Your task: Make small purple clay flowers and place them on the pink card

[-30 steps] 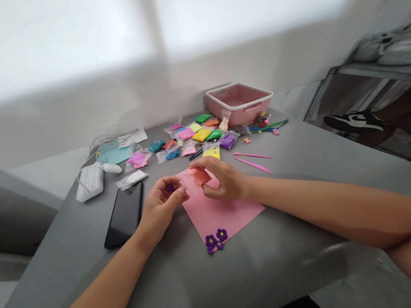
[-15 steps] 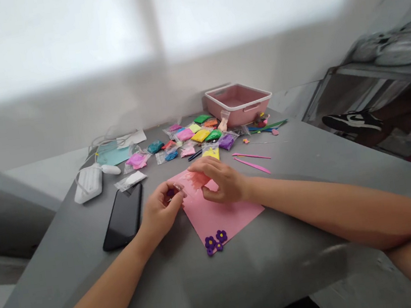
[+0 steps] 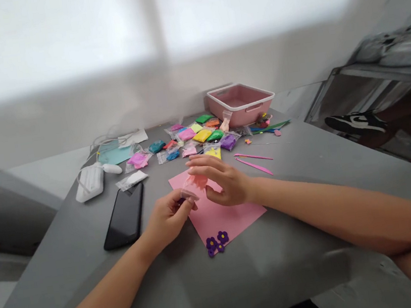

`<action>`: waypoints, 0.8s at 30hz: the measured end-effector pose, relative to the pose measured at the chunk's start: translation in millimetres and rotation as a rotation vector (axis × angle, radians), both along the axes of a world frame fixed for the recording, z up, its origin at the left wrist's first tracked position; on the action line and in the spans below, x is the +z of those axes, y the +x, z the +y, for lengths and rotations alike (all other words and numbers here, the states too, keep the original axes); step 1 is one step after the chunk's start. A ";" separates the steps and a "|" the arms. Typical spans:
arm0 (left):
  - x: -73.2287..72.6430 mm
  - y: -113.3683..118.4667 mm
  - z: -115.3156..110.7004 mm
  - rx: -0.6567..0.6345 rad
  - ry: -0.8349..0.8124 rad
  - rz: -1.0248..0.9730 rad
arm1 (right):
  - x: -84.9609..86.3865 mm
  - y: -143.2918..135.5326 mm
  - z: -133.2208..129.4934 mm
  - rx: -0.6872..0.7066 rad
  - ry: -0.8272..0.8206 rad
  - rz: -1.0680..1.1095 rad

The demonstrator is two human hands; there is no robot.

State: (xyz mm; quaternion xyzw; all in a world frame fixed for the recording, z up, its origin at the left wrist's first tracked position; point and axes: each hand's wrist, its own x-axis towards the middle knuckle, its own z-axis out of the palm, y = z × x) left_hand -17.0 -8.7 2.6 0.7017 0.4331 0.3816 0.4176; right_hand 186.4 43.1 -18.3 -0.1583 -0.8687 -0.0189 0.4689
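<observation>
Over the left edge of a pink sheet, my left hand pinches the edge of a clear bag. Orange-pink clay shows at the bag's far side, beside the curled fingers of my right hand. The right thumb is apart from its fingers; whether they touch the clay is hard to tell. Something dark purple shows partly under my left fingers. Several purple flowers with yellow centres lie at the sheet's near corner.
A black phone lies left of my left hand, near a white power strip. Bags of coloured clay spread across the back, before a pink basket. Pink tools lie to the right. A shelf stands far right.
My left hand has moved right, closer to my right hand, and now pinches the clear bag's edge. The fingers of my right hand are slightly more spread. The view has shifted slightly.
</observation>
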 end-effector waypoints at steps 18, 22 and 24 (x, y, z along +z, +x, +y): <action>-0.1 2.4 -9.5 0.025 0.428 0.233 | 15.5 -8.0 -28.0 0.055 -0.071 0.042; -1.4 2.4 -10.4 0.041 0.510 0.286 | 17.2 -9.4 -31.9 0.011 0.003 0.031; -1.2 2.6 -10.3 0.054 0.540 0.308 | 17.5 -9.7 -33.8 -0.020 0.035 0.004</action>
